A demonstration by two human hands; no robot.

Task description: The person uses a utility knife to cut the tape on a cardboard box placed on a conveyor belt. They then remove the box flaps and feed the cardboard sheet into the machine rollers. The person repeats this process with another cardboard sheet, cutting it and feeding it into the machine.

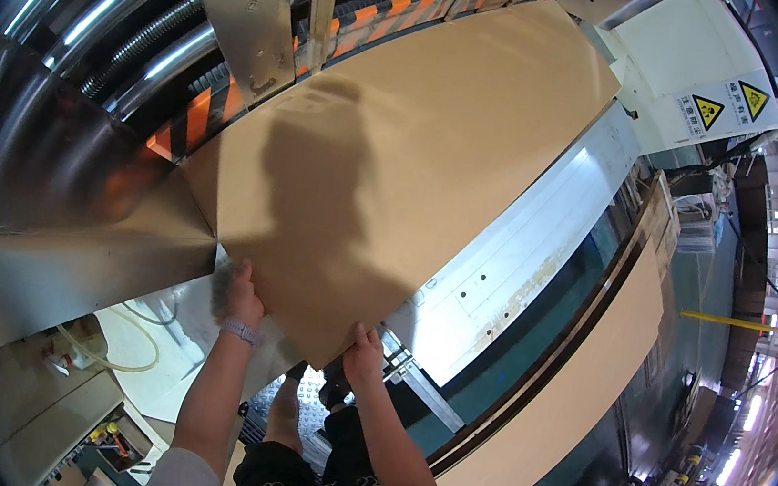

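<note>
A large brown cardboard sheet (449, 135) lies across the machine's feed table, its near corner reaching toward my body. My left hand (244, 296), with a band on the wrist, grips the sheet's left edge close to that corner. On the other side of the corner, my right hand (364, 353) pinches the near right edge, thumb on top. The fingers under the sheet are hidden. A shadow of a head and shoulders falls over the board. The white feed table (502, 265) shows along the sheet's right side.
Steel rollers (137, 13) and an orange-and-black striped guard (386, 17) run along the far side. A bent metal panel (88, 276) stands at left. To the right lies a stack of cardboard (563, 397). A white housing with warning signs (696, 76) sits at far right.
</note>
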